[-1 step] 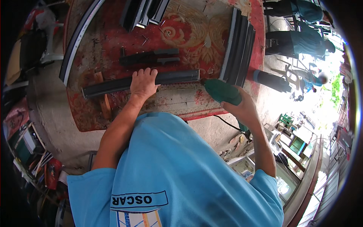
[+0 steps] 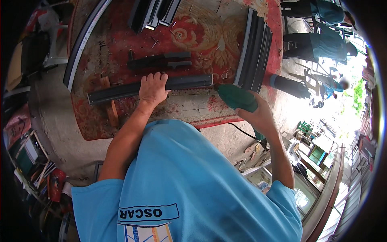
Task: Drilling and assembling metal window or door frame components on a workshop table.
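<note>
A long dark grey metal profile [image 2: 189, 82] lies crosswise near the front of the table. My left hand [image 2: 153, 89] presses on its middle, fingers curled over the far edge. In my right hand [image 2: 262, 115] is a green power drill [image 2: 238, 98], its nose pointing left at the profile's right end. Whether the tip touches the profile I cannot tell. Beneath the profile's left part runs a wooden strip [image 2: 113, 115]. Some shorter dark pieces [image 2: 161, 60] lie just beyond the profile.
Red patterned carpet [image 2: 201, 32] covers the table, with scattered screws or nails. Stacked dark profiles [image 2: 254, 52] lie at the right, more profiles [image 2: 155, 14] at the back, and a long curved strip [image 2: 82, 44] at the left. A black cord [image 2: 242, 131] hangs below the drill. Other people [image 2: 322, 46] stand at far right.
</note>
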The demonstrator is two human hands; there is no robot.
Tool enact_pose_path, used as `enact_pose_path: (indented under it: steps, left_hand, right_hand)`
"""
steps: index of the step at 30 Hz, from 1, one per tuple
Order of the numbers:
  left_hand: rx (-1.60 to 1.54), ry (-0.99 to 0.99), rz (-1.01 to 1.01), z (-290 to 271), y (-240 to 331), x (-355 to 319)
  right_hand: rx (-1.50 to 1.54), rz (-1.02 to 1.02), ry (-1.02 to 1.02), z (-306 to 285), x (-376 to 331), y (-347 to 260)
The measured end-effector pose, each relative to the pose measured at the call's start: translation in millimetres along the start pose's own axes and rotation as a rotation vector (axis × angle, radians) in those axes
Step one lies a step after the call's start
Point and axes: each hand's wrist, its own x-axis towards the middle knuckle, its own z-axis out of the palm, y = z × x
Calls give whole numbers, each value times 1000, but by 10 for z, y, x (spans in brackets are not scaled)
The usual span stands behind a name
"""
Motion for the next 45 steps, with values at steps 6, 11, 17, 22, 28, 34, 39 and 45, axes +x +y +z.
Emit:
enact_pose_path:
  steps: [6,11,17,22,28,34,39,45]
  left_hand:
    - [11,-1,2,5,-11,-5]
    - [18,-1,7,11,-16,-7]
    - [19,2,14,27,-24,-2]
    - [0,11,17,31,-16,5]
    - [-10,13,8,43,-22,-1]
    - [-20,-25,1,-26,-10,6]
    - [-2,13,30,-7,-24,4]
    - [-4,20,13,33,-19,-1]
  right_hand:
    - [-1,8,-12,-4,15,-25]
    - [47,42,-31,48,-1,-78]
    - [-53,-45,-11,37,88,70]
    - [-138,-89,10,84,54,37]
    - [-320,-130,-1,49,12,-175]
    - [-472,-106,-79,96,57,-404]
    - [-575,-88,-65,19,128,-382]
    - [41,101,-90,-225,503,210]
